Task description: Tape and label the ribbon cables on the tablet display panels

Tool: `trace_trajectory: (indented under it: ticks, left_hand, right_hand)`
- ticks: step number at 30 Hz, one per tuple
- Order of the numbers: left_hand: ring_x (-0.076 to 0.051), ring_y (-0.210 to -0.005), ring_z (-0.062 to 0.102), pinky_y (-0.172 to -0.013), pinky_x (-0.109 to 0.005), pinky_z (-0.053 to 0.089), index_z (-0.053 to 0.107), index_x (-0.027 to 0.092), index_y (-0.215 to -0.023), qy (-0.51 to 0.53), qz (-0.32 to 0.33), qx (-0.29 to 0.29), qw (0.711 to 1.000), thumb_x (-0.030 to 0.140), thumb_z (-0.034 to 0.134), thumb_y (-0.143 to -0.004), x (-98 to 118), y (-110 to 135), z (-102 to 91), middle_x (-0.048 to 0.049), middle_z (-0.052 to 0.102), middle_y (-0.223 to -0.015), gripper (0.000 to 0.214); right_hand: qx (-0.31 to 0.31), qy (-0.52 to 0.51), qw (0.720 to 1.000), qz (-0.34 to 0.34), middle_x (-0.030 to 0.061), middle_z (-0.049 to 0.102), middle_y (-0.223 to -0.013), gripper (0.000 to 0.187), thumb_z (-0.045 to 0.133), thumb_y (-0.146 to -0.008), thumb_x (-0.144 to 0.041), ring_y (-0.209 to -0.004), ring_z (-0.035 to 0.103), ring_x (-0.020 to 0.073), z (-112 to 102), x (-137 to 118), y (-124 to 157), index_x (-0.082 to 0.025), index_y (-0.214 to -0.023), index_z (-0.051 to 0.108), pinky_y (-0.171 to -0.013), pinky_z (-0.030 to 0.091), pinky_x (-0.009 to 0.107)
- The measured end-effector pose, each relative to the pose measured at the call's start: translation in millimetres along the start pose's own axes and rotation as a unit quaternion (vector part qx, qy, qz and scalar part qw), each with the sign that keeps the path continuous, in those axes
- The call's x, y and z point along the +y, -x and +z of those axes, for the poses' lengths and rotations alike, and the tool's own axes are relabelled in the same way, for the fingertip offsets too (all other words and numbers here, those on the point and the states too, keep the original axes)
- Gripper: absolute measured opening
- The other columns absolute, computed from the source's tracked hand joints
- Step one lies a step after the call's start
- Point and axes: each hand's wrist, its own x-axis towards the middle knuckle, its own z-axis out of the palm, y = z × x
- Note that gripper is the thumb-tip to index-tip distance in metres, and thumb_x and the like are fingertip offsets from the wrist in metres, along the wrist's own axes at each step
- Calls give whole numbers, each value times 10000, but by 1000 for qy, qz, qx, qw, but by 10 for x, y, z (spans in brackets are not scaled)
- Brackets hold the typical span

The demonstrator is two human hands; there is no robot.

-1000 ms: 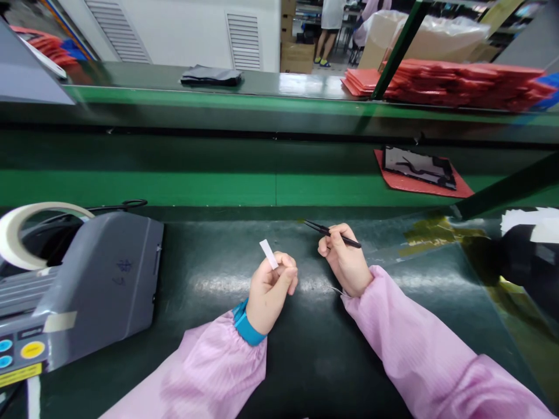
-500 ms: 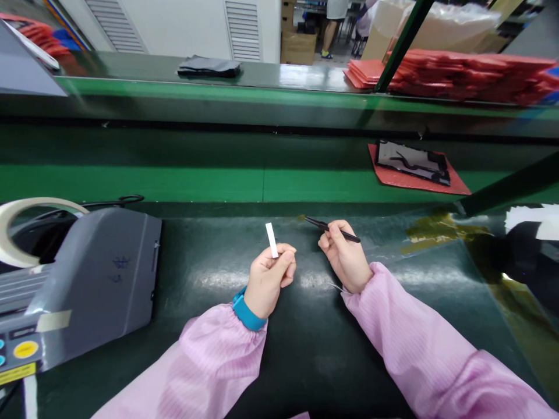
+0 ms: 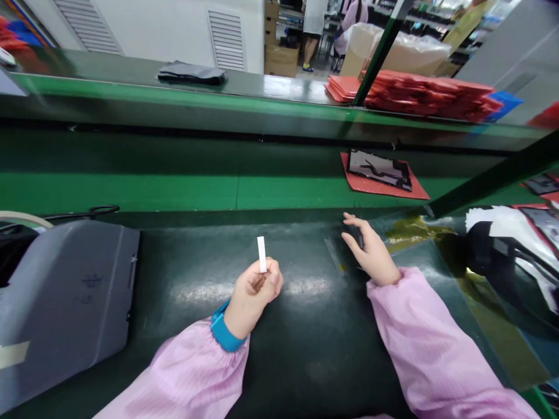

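Observation:
My left hand is closed in a pinch on a small white strip, which it holds upright above the dark green mat. My right hand rests on the mat further right, thumb and forefinger stretched toward the left. A dark bit of the black tweezers shows between thumb and palm; the rest of the tool and the other fingers are hidden. Both arms wear pink sleeves, and a blue band circles the left wrist.
A grey tape dispenser stands at the left. A red tray with a black part lies on the green belt beyond. Stacked red trays sit on the far shelf. Black and white material lies at right. People stand far behind.
My right hand has moved right and spread its thumb and forefinger; the tweezers' tips no longer stick out. My left hand still pinches the white strip, now more upright. The view has shifted right.

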Motion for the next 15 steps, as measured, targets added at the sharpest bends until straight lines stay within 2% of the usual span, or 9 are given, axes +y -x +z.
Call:
trace_trajectory:
  ticks: [3, 5, 7, 10, 12, 15]
  left_hand:
    - [-94, -577, 429, -569, -247, 340, 561, 171, -687, -28, 9, -30, 999, 576, 814, -868, 69, 82, -153, 17, 499, -632, 511]
    - [-119, -633, 484, -621, -264, 383, 606, 164, -704, -59, 15, -67, 996, 568, 798, -887, 87, 130, -253, -2, 526, -673, 483]
    - [-133, -670, 516, -651, -271, 411, 600, 170, -733, -73, 15, -101, 992, 557, 781, -906, 73, 163, -326, -7, 539, -714, 461]
    - [-130, -680, 520, -653, -262, 420, 530, 186, -747, -40, 3, -107, 994, 552, 793, -897, 24, 179, -372, 7, 526, -732, 475]
    - [-126, -684, 511, -659, -259, 415, 528, 192, -776, -23, -11, -89, 996, 572, 793, -890, 3, 178, -374, 14, 529, -736, 477]
    - [-127, -691, 505, -697, -272, 418, 577, 195, -855, -29, -47, -55, 997, 624, 753, -906, 12, 174, -369, 16, 562, -733, 467]
  right_hand:
    - [25, 208, 977, 26, 153, 670, -1452, 277, 556, -973, -467, -1393, 583, 383, -336, 337, 265, -272, -1140, 662, -1163, 363, 653]
    - [32, 306, 950, 49, 153, 678, -1441, 302, 494, -996, -456, -1295, 658, 383, -538, 446, 381, -267, -1182, 639, -1075, 462, 602]
    - [22, 366, 929, 58, 136, 702, -1408, 312, 507, -996, -454, -1103, 744, 344, -731, 473, 317, -264, -1217, 618, -914, 551, 471]
    - [-11, 465, 883, 63, 108, 760, -1270, 276, 545, -993, -402, -910, 753, 283, -989, 483, -161, -258, -1221, 606, -726, 510, 346]
    - [-53, 547, 832, 73, 121, 779, -1124, 238, 560, -981, -301, -862, 721, 267, -1116, 531, -616, -237, -1204, 615, -692, 442, 330]
    - [-79, 587, 802, 80, 145, 759, -994, 273, 590, -889, -106, -810, 669, 245, -1201, 660, -1208, -197, -1140, 644, -670, 363, 331]
